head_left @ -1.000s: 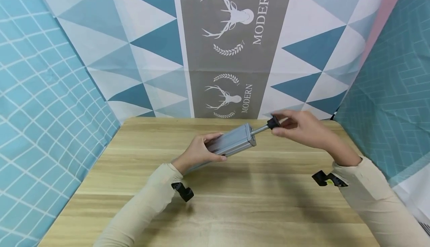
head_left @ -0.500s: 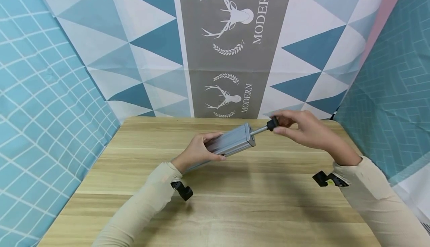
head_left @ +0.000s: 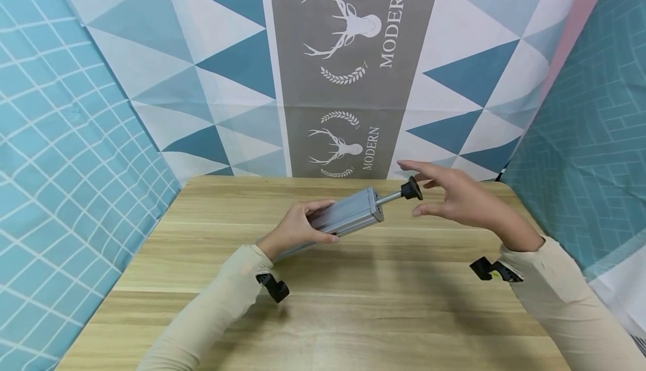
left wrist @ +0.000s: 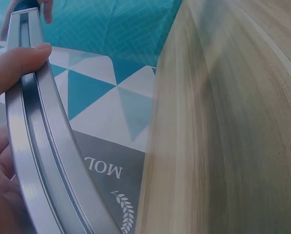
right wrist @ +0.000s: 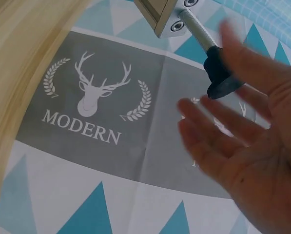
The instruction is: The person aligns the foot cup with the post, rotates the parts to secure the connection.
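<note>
My left hand (head_left: 299, 226) grips a grooved silver aluminium profile (head_left: 348, 212), thumb on one face and fingers round the other side. The bar is tilted, its right end raised over the table. From that end plate a threaded rod (head_left: 390, 197) sticks out, tipped by a black levelling foot (head_left: 411, 189) with a round base. Around the foot, my right hand (head_left: 454, 194) is spread, fingers and thumb apart with a gap to it. Close up in the right wrist view, the black foot (right wrist: 218, 75) sits between thumb and fingers, and screws show in the end plate (right wrist: 172, 19).
A wood-grain table (head_left: 323, 315) lies under both hands. Behind it hangs a patterned cloth (head_left: 348, 79) with deer heads and triangles. Blue tiled cloths stand at the left (head_left: 75, 135) and right. Black wrist mounts (head_left: 274, 287) are strapped on both sleeves.
My right hand has let go of the black foot, and its fingers have spread apart around it. The left hand and the profile have stayed almost still.
</note>
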Available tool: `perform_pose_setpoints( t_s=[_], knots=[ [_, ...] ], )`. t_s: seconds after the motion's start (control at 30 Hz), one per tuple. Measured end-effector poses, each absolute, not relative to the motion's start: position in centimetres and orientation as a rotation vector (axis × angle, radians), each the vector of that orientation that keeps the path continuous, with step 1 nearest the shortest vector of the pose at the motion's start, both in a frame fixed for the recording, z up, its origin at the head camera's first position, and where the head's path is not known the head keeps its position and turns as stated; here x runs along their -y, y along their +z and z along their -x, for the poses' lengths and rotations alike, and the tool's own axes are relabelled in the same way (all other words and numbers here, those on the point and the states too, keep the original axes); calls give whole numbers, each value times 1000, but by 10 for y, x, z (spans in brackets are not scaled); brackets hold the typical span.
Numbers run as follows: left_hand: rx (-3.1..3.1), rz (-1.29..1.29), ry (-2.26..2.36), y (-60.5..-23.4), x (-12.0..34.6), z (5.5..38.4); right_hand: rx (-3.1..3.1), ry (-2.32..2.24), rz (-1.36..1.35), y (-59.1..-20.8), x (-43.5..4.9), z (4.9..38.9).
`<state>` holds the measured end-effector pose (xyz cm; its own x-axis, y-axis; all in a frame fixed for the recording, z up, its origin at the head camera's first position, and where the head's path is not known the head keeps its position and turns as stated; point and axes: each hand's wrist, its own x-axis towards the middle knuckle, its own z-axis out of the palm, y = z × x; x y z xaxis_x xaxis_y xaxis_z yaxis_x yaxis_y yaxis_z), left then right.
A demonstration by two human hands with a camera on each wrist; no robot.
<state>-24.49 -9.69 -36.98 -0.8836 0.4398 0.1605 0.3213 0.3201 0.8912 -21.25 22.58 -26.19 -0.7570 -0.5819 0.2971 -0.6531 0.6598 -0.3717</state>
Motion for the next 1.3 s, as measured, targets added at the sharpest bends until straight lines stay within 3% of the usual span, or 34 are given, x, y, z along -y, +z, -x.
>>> perform_pose_setpoints(
  t_s=[0.2,0.57,1.07,1.3],
  knots=[
    [-2435,-717,1626,-349,95,229,2601,638,-1164,-264,-226,214],
    [-2427,-697,1632,-348,94,231,2809,791,-814,-266,-222,215],
    [-2420,-675,1644,-343,95,230,2568,645,-1096,-263,-225,213],
    [-2425,-664,1627,-342,94,229,2745,730,-810,-259,-221,208]
  ],
)
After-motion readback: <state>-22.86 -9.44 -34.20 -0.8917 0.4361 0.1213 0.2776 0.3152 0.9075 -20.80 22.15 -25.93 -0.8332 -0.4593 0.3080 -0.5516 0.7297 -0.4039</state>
